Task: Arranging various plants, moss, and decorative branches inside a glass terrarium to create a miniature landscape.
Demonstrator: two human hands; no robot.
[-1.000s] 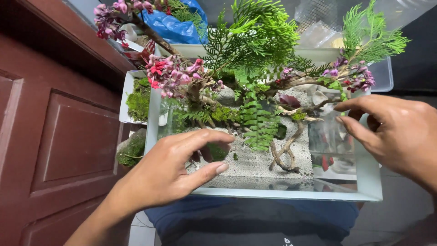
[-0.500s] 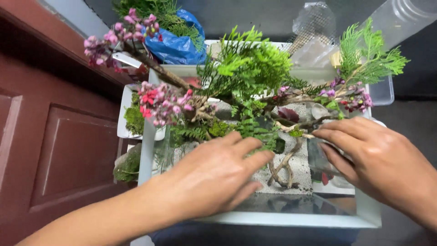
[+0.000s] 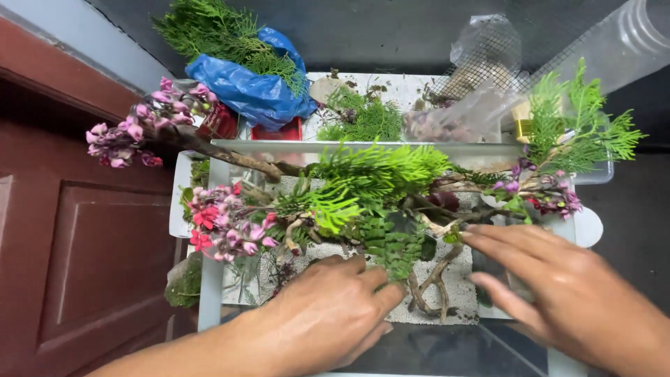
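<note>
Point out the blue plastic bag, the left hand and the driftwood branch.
blue plastic bag (image 3: 244, 87), head view, crumpled middle.
left hand (image 3: 328, 314), head view, back of hand.
driftwood branch (image 3: 436, 279), head view, forked lower stem.

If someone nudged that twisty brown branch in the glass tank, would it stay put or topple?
The branch looks stiff and woody, so it would likely move as one piece, not bend. It carries green fronds and pink blossoms spreading wide above a narrow base in the pale sand, so it is probably top-heavy and apt to tip. The blossoms look delicate and might shed.

A blue plastic bag (image 3: 244, 84) holding green cuttings (image 3: 209, 31) lies behind, near a clear plastic bottle (image 3: 614, 49) and a dark red door (image 3: 77, 258).
</note>
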